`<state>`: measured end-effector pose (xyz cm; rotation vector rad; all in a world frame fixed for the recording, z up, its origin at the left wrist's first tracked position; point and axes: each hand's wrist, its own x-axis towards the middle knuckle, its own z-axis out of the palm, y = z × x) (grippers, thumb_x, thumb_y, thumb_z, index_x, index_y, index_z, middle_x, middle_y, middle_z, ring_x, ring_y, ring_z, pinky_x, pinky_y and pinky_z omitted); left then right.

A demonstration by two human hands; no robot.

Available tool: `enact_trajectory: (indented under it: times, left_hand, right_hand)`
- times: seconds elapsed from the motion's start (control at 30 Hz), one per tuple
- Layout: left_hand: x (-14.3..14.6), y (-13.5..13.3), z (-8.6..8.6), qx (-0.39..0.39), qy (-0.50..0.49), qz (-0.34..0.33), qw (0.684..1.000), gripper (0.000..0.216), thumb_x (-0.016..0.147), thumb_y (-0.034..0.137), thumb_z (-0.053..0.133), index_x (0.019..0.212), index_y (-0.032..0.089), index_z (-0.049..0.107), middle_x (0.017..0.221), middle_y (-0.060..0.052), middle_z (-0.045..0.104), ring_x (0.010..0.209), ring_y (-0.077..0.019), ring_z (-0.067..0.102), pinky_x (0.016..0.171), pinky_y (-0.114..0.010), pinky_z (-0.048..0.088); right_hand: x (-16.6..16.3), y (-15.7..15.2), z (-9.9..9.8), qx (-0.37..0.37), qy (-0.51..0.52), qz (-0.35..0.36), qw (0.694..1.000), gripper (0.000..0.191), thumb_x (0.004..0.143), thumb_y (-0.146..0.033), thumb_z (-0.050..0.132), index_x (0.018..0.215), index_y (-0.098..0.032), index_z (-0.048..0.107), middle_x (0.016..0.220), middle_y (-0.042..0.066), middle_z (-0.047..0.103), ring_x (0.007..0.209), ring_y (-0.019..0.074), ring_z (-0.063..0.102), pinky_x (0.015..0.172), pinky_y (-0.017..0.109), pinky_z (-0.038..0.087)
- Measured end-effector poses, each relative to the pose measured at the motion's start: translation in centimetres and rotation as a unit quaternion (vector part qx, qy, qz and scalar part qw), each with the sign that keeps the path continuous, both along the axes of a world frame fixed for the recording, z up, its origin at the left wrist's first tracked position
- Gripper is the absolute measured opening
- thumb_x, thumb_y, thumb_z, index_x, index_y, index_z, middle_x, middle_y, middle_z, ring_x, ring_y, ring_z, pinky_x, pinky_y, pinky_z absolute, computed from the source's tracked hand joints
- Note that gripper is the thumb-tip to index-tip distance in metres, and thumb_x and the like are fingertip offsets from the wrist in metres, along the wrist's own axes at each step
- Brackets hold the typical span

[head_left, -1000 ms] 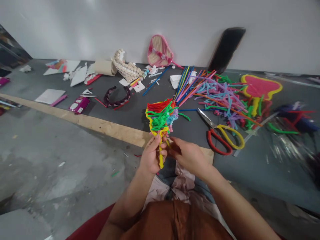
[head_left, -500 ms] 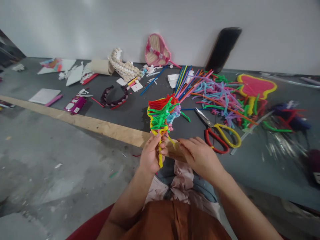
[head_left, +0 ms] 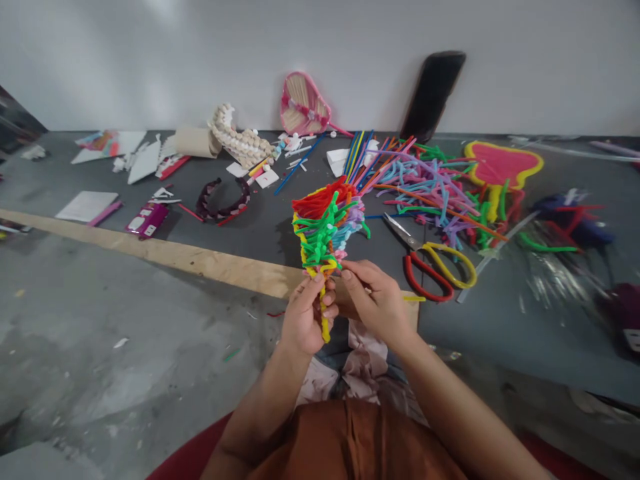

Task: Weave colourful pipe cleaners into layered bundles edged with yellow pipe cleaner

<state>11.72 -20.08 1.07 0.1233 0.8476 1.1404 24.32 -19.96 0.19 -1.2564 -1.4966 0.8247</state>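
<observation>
My left hand (head_left: 306, 310) is closed around the yellow stem of a fan-shaped pipe cleaner craft (head_left: 325, 230), holding it upright near the table's front edge. Its top is bent red, green, purple and blue pipe cleaners within a yellow outline. Close to the base of the fan, my right hand (head_left: 377, 297) is pinched, fingertips at a yellow pipe cleaner (head_left: 329, 265) that bends round the top of the stem. The fingers hide its end. A short yellow piece (head_left: 414, 299) shows just beyond the right hand.
Scissors (head_left: 425, 257) with red and yellow handles lie to the right, before a heap of pipe cleaners (head_left: 430, 187). A phone (head_left: 434, 97) leans on the wall beside a pink fan (head_left: 304, 103). Leftward are a dark headband (head_left: 225, 207) and a purple packet (head_left: 147, 220).
My right hand has moved left and up, from pulling the yellow strand outward to right against the base of the craft. My left hand keeps its hold on the stem. The view has shifted slightly.
</observation>
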Motion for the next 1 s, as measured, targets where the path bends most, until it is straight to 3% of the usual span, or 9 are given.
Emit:
enact_trajectory:
  times: [0.1,0.3,0.43,0.6,0.73,0.83,0.9,1.0]
  left_hand:
    - [0.1,-0.1,0.1,-0.015,-0.007,-0.017,1.000,0.024,0.067,0.021,0.077,0.079,0.013,0.058,0.065,0.003,0.058,0.045,-0.0014,0.047,0.034,-0.008,0.033]
    - [0.5,-0.3,-0.3,-0.021,0.009,0.001,1.000,0.025,0.066,0.020,0.076,0.082,0.013,0.058,0.065,0.004,0.058,0.044,-0.0002,0.044,0.034,-0.007,0.029]
    - [0.8,-0.3,-0.6,0.020,0.071,0.027,0.997,0.028,0.064,0.024,0.079,0.081,0.014,0.059,0.069,0.003,0.060,0.046,-0.0006,0.046,0.035,-0.009,0.030]
    - [1.2,-0.2,-0.8,0.028,0.121,0.069,0.990,0.029,0.064,0.029,0.080,0.080,0.014,0.061,0.071,0.004,0.061,0.045,-0.0001,0.045,0.036,-0.010,0.031]
    - [0.9,-0.2,-0.4,0.025,0.069,0.057,0.996,0.027,0.064,0.025,0.079,0.079,0.014,0.060,0.068,0.005,0.058,0.047,-0.0004,0.046,0.035,-0.009,0.031]
    - [0.6,-0.1,0.0,0.014,0.018,0.029,0.999,0.026,0.064,0.021,0.078,0.081,0.014,0.060,0.074,0.004,0.059,0.052,-0.0012,0.050,0.034,-0.007,0.030]
    - [0.5,0.0,0.0,0.014,0.032,0.032,0.999,0.026,0.063,0.020,0.078,0.080,0.014,0.059,0.075,0.004,0.059,0.052,-0.0016,0.049,0.034,-0.008,0.030]
    - [0.6,-0.1,-0.3,0.046,0.105,0.041,0.993,0.026,0.062,0.023,0.079,0.077,0.015,0.059,0.071,0.003,0.058,0.052,-0.0035,0.049,0.035,-0.010,0.031]
  right_hand:
    - [-0.1,0.1,-0.2,-0.012,0.060,-0.024,0.998,0.018,0.089,-0.031,0.054,0.093,-0.020,0.068,0.095,0.006,0.070,0.091,0.0183,0.064,0.082,0.031,0.050]
    - [0.7,0.5,-0.4,-0.140,0.071,0.055,0.986,0.021,0.089,-0.035,0.052,0.095,-0.017,0.061,0.085,0.004,0.070,0.075,0.0152,0.064,0.068,0.025,0.049]
    - [1.3,0.4,0.1,-0.132,0.002,0.034,0.991,0.022,0.088,-0.033,0.054,0.093,-0.018,0.069,0.090,0.005,0.073,0.083,0.0185,0.065,0.075,0.029,0.048]
    - [0.9,-0.7,1.1,-0.129,-0.001,0.001,0.992,0.022,0.087,-0.032,0.053,0.082,-0.018,0.069,0.074,0.002,0.070,0.067,0.0147,0.062,0.061,0.023,0.045]
    - [0.8,-1.0,0.9,-0.103,-0.057,-0.005,0.993,0.022,0.088,-0.031,0.051,0.082,-0.018,0.068,0.069,0.000,0.068,0.061,0.0135,0.059,0.057,0.022,0.043]
    - [1.4,-0.8,0.6,-0.069,-0.102,-0.013,0.992,0.021,0.090,-0.028,0.049,0.088,-0.020,0.068,0.079,0.003,0.071,0.071,0.0160,0.063,0.065,0.025,0.045]
    - [1.9,-0.5,0.5,-0.060,-0.084,-0.010,0.995,0.022,0.091,-0.030,0.048,0.094,-0.020,0.068,0.089,0.005,0.072,0.081,0.0178,0.065,0.073,0.027,0.047]
    - [2.2,0.0,0.5,-0.093,0.002,-0.017,0.996,0.026,0.092,-0.039,0.049,0.100,-0.018,0.063,0.091,0.006,0.070,0.080,0.0174,0.064,0.071,0.027,0.048]
